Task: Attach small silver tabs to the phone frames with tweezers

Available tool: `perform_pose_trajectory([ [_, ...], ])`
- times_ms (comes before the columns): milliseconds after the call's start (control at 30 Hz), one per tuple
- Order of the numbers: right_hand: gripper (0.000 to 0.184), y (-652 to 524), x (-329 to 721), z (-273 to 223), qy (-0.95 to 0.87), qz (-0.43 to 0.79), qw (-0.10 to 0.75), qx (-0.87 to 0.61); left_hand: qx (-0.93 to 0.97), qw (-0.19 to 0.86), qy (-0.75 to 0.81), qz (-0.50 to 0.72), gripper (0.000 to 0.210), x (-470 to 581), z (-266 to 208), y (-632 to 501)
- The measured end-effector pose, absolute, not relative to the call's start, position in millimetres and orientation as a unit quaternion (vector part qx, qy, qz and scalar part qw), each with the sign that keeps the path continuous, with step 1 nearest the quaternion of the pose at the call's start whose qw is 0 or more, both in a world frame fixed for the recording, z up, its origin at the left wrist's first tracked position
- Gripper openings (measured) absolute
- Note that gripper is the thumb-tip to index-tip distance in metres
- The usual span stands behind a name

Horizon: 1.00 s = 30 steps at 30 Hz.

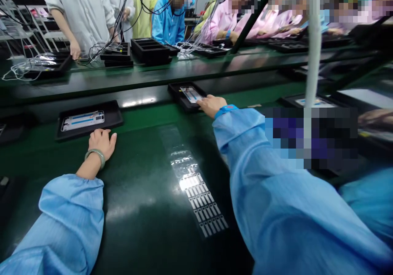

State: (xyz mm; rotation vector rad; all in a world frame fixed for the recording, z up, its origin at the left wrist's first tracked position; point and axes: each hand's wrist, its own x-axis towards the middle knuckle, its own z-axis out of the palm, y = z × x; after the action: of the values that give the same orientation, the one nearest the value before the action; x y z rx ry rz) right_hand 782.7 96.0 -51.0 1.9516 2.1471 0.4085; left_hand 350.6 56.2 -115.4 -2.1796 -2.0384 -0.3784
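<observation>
My right hand [213, 105] reaches forward and has its fingers on the right edge of a small black tray [176, 91]. Inside that tray lies a white phone frame [190, 94] with a blue strip. My left hand [102, 144] rests on the green surface, thumb apart from the fingers and nothing in it. Just beyond its fingertips is another black tray [113, 117], holding a white phone frame [82, 120] with blue strips. Between my arms lies a clear sheet of small white stickers [207, 205].
A raised green shelf [159, 72] runs across the back, bearing black trays [150, 50] and white cables [23, 68]. A pale upright pole [313, 41] stands at right. Several co-workers work beyond the shelf; one in blue [167, 17] leans forward.
</observation>
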Motion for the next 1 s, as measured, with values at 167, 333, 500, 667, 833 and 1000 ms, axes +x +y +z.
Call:
perform_pose_trajectory([
  [167, 0.024, 78, 724, -19, 0.779, 0.157, 0.096, 0.599, -0.729, 0.048, -0.665, -0.155, 0.035, 345, -118, 58],
  [333, 0.024, 34, 663, 4, 0.831, 0.146, 0.101, 0.527, -0.743, 0.019, -0.635, -0.21, 0.034, 340, -122, 56],
  [500, 0.02, -28, 619, 19, 0.898, 0.124, 0.098, 0.411, -0.76, -0.013, -0.576, -0.301, 0.034, 336, -119, 42],
  [667, 0.022, -102, 591, 12, 0.948, 0.068, 0.084, 0.299, -0.759, -0.055, -0.519, -0.39, 0.037, 332, -109, 13],
  [833, 0.024, -169, 575, -13, 0.974, 0.004, 0.022, 0.224, -0.785, -0.121, -0.487, -0.363, 0.047, 328, -107, -15],
  [1000, 0.019, -186, 581, -14, 0.951, -0.17, -0.166, 0.198, -0.83, -0.163, -0.457, -0.276, 0.044, 328, -109, -41],
])
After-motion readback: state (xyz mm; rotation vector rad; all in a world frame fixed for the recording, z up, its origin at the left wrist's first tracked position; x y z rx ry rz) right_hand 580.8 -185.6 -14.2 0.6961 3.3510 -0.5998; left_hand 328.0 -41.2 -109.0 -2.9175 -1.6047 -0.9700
